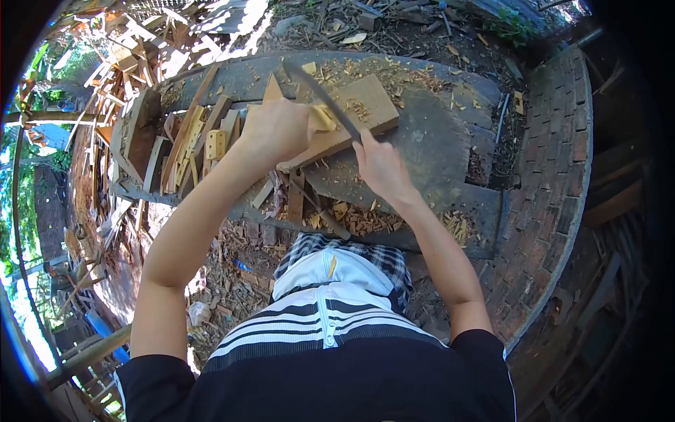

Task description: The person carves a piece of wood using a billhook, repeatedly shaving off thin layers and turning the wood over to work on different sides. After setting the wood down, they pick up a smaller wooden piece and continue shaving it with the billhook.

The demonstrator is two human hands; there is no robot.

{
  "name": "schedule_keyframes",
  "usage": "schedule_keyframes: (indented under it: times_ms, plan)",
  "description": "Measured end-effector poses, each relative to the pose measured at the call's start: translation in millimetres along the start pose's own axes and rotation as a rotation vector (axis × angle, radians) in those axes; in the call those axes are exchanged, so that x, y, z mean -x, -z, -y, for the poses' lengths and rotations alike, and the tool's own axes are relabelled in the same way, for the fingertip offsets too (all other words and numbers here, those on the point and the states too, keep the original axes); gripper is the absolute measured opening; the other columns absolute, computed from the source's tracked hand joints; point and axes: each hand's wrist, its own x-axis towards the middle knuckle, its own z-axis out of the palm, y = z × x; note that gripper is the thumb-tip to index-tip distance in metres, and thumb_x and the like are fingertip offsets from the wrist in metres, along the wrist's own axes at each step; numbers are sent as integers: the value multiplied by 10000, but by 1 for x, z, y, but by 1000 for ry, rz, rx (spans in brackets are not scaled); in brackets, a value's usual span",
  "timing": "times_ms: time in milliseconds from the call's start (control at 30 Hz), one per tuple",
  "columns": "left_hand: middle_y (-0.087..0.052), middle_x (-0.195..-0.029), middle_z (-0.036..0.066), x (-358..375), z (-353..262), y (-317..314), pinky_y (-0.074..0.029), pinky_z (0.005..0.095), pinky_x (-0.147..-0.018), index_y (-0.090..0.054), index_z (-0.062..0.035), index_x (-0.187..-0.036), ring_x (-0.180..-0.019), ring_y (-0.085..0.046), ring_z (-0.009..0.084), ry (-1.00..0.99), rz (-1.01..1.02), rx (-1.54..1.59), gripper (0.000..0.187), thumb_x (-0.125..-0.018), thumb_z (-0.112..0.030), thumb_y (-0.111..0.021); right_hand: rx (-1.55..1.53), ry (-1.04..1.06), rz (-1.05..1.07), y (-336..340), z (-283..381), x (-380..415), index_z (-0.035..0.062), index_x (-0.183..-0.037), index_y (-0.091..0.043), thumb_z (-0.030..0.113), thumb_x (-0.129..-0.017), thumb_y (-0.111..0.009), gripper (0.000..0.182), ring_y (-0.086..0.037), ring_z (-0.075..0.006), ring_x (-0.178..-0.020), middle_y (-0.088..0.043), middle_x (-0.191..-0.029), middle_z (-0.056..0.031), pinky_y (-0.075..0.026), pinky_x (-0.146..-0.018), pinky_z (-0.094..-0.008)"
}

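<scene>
At the block (pixel 369 102), the right hand (pixel 381 167) grips a blade (pixel 322 95); the left hand (pixel 278 130) clasps yellow wood (pixel 324 118).

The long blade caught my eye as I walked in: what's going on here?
A person's right hand grips the long blade at its near end. The left hand holds a yellowish wood piece over the large block. The blade slants close beside that piece; whether they touch is unclear. Wood chips litter the work table.

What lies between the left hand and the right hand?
In the head view: the yellow wood piece, the long blade and part of the thick wooden block beneath.
</scene>
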Motion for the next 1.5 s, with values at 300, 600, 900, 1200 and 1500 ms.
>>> schedule_keyframes:
  times_ms: [300, 600, 900, 1200, 1500]
  plan:
    - [-677, -856, 210, 3, 1, -6, -540, 450, -728, -678, 8, -872, -833, -671, 366, 0, -10, 12, 387, -853, -376, -636, 112, -5, -55, -19, 0, 3, 19, -998, -476, 226, -966, -468, 209, -622, -468, -711, -631, -760, -268, -502, -561, -509]
    - [-678, -851, 202, 5, 3, -16, -538, 446, -728, -677, 5, -891, -825, -672, 362, -7, -26, 16, 375, -859, -365, -627, 20, 87, -114, 37, 27, 5, 38, -1001, -486, 237, -976, -462, 202, -607, -464, -628, -603, -621, -215, -493, -531, -502]
    - [-674, -808, 206, 3, 4, -13, -542, 442, -710, -668, 7, -878, -786, -674, 356, -7, -45, -7, 371, -854, -360, -621, 115, -34, 79, -15, -8, -4, 35, -981, -476, 240, -965, -448, 207, -634, -455, -741, -655, -759, -211, -505, -633, -539]
    - [-674, -814, 203, 7, 7, -18, -536, 444, -687, -655, 15, -873, -762, -674, 351, -41, -73, 16, 364, -870, -346, -608, -133, 253, -374, 54, 47, -2, 21, -1063, -482, 215, -960, -492, 220, -623, -441, -631, -610, -628, -224, -499, -531, -479]
    - [-675, -777, 189, 13, 8, -26, -531, 450, -679, -650, 2, -866, -762, -674, 350, -26, -139, 29, 337, -871, -332, -607, 67, 50, 47, -11, -17, -15, 35, -1043, -495, 208, -934, -488, 204, -639, -449, -710, -654, -720, -212, -510, -607, -542]
